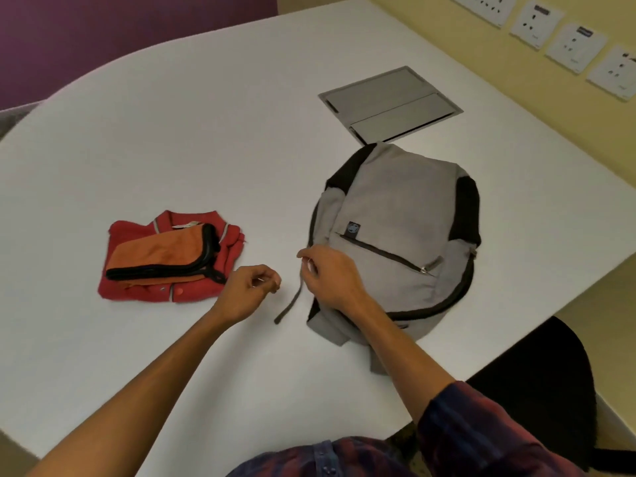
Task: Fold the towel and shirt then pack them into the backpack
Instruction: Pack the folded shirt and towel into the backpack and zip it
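Grey backpack (395, 232) lies flat on the white desk (206, 132), front pocket zipper up, main zip looks closed. Right hand (330, 277) rests on its left edge, fingers pinched on a grey strap (290, 302) that trails onto the desk. Left hand (251, 287) hovers just beside it, loosely curled, holding nothing. Folded red shirt (137, 284) sits to the left, well apart from the backpack, with the folded orange towel (161, 253) stacked on top.
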A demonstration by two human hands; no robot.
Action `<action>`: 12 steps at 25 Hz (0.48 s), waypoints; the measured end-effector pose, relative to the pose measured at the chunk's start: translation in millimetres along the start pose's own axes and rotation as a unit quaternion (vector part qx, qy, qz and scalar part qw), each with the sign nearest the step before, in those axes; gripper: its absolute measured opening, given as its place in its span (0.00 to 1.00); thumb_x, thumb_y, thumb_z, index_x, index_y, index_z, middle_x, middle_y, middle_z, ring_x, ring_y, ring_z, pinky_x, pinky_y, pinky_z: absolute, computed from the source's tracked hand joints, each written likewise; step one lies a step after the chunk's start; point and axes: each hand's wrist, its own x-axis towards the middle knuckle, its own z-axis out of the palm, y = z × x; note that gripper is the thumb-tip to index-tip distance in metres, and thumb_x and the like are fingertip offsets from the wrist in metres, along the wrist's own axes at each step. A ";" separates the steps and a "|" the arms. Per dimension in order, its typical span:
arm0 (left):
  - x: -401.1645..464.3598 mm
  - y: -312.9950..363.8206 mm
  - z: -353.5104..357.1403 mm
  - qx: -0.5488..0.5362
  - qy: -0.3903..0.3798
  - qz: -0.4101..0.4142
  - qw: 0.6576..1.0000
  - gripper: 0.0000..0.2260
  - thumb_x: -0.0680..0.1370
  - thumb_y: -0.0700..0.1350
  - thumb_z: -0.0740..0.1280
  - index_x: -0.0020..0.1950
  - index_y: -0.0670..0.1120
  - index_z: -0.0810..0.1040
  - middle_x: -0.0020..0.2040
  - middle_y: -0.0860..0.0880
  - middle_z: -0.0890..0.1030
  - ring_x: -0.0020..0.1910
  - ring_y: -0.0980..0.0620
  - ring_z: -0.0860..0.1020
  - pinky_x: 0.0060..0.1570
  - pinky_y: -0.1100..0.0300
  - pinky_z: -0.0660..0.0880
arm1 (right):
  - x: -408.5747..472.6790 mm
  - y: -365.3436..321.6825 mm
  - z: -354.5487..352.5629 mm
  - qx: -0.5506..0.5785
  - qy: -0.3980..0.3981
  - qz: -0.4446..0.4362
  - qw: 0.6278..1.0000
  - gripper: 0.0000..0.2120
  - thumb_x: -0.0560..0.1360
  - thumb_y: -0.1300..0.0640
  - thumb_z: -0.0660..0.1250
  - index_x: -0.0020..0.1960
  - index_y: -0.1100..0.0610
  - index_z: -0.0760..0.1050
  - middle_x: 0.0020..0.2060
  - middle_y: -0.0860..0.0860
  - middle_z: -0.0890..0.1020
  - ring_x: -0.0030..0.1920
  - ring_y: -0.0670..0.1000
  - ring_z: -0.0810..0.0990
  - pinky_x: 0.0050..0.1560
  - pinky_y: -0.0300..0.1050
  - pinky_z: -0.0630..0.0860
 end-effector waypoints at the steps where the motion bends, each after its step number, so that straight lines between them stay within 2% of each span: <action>1: -5.8 -12.8 -13.7 0.005 0.017 -0.014 1.000 0.07 0.77 0.37 0.65 0.46 0.42 0.82 0.42 0.49 0.84 0.43 0.54 0.83 0.46 0.66 0.75 | 5.9 -14.9 12.3 -0.002 -0.018 -0.012 1.000 0.14 0.77 0.56 0.63 0.60 0.56 0.78 0.54 0.51 0.83 0.51 0.52 0.81 0.51 0.48 0.76; 6: -33.4 -84.9 -76.7 -0.009 0.110 -0.111 0.988 0.06 0.77 0.39 0.65 0.46 0.41 0.82 0.40 0.46 0.84 0.41 0.50 0.83 0.42 0.62 0.74 | 40.3 -85.4 79.4 -0.024 -0.091 -0.084 0.992 0.17 0.75 0.54 0.65 0.63 0.57 0.75 0.56 0.54 0.80 0.54 0.56 0.78 0.52 0.51 0.75; 8: -43.0 -110.3 -96.9 -0.031 0.146 -0.162 0.975 0.06 0.78 0.40 0.65 0.46 0.42 0.82 0.40 0.45 0.84 0.42 0.48 0.83 0.45 0.57 0.75 | 57.3 -112.2 107.5 -0.057 -0.108 -0.122 0.985 0.25 0.73 0.51 0.69 0.67 0.58 0.71 0.63 0.56 0.76 0.61 0.58 0.75 0.57 0.52 0.74; 10: -49.3 -129.0 -111.9 -0.062 0.168 -0.198 0.964 0.06 0.78 0.41 0.65 0.46 0.43 0.81 0.42 0.44 0.84 0.42 0.48 0.83 0.46 0.55 0.76 | 74.5 -132.9 134.9 -0.125 -0.144 -0.147 0.971 0.35 0.72 0.46 0.70 0.73 0.58 0.63 0.72 0.57 0.66 0.72 0.58 0.65 0.67 0.55 0.67; 12: -51.3 -142.7 -124.0 -0.077 0.182 -0.219 0.956 0.06 0.78 0.41 0.65 0.46 0.43 0.81 0.43 0.44 0.84 0.42 0.48 0.83 0.45 0.56 0.75 | 92.5 -145.0 160.7 -0.195 -0.186 -0.154 0.950 0.43 0.71 0.44 0.70 0.77 0.58 0.54 0.77 0.57 0.57 0.76 0.57 0.54 0.72 0.60 0.59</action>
